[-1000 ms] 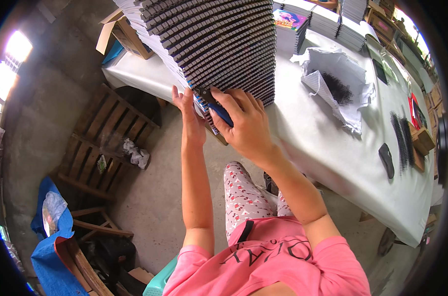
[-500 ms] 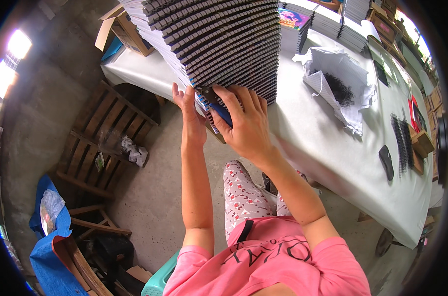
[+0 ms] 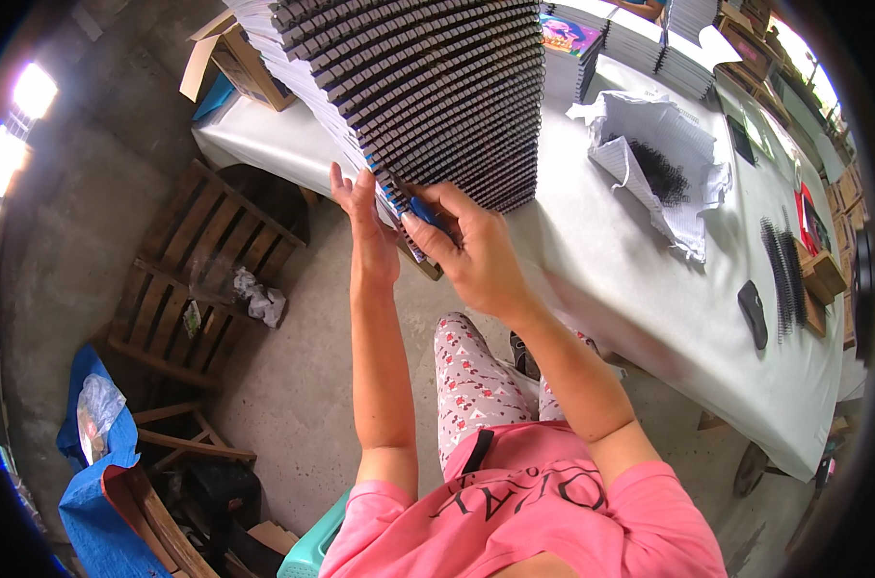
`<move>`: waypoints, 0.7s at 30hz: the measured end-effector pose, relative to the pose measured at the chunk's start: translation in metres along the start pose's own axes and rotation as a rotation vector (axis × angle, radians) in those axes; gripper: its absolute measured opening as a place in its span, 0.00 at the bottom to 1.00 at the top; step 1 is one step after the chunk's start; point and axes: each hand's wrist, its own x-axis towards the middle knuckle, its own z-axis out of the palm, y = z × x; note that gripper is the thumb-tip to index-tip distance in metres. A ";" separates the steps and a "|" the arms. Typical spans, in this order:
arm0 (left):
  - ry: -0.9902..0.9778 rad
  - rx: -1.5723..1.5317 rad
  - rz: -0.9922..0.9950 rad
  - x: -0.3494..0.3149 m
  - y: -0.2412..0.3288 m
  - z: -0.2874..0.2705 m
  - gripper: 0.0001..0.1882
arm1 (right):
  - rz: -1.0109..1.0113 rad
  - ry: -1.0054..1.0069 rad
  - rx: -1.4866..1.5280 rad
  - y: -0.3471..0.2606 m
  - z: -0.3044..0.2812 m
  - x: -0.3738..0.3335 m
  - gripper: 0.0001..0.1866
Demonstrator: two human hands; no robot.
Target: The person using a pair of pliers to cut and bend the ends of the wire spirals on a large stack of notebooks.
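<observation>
Upper centre: person's right hand [image 3: 474,252] closed round blue-handled tool [image 3: 424,211] against coil-bound stack [image 3: 437,106]; left hand [image 3: 368,226] alongside, grip unclear.

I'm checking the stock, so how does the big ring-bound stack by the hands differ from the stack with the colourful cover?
The ring-bound stack looks much taller; the colourful-cover stack is shorter.
The ring-bound stack turns its dark bindings to the camera; the colourful-cover stack shows its pink-purple top.
The right hand holds a blue-handled tool against the ring-bound stack; no hand touches the colourful-cover stack.
Both show white page edges.
</observation>
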 end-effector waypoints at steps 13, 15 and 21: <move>-0.009 0.041 0.010 0.004 -0.005 -0.003 0.29 | -0.256 0.228 -0.589 -0.007 0.001 -0.009 0.22; -0.007 0.025 0.010 0.005 -0.005 -0.002 0.28 | -0.291 0.233 -0.690 -0.013 0.002 -0.002 0.21; 0.012 0.039 -0.019 0.007 -0.007 -0.007 0.32 | -0.146 0.122 -0.613 -0.019 0.006 -0.001 0.18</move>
